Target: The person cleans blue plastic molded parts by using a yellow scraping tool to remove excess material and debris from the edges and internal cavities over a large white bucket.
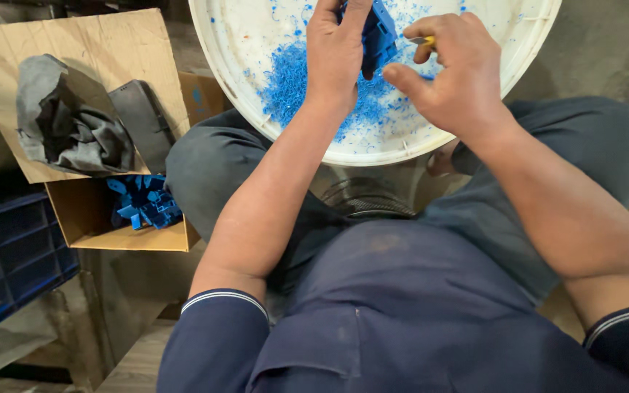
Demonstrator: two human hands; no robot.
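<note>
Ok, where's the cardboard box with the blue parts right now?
In the head view the cardboard box sits at lower left, beside the person's left knee, with a grey cloth on its flap and a blue crate to its left.

Hands: two, left hand [338, 51], right hand [451, 73]. Blue plastic part [378, 33] in grasp: one. White round basin [256, 29]: one. Cardboard box [85, 215]: one. Grey cloth [67, 120]: one. Blue crate [9, 255]: one. Blue shavings [293, 84], boxed blue parts [143, 202]: uncountable.

Bare white floor of the basin [249, 44] lies open left of the left hand [336, 54], while blue shavings [293, 84] and the right hand [453, 73] crowd its middle and right.
</note>
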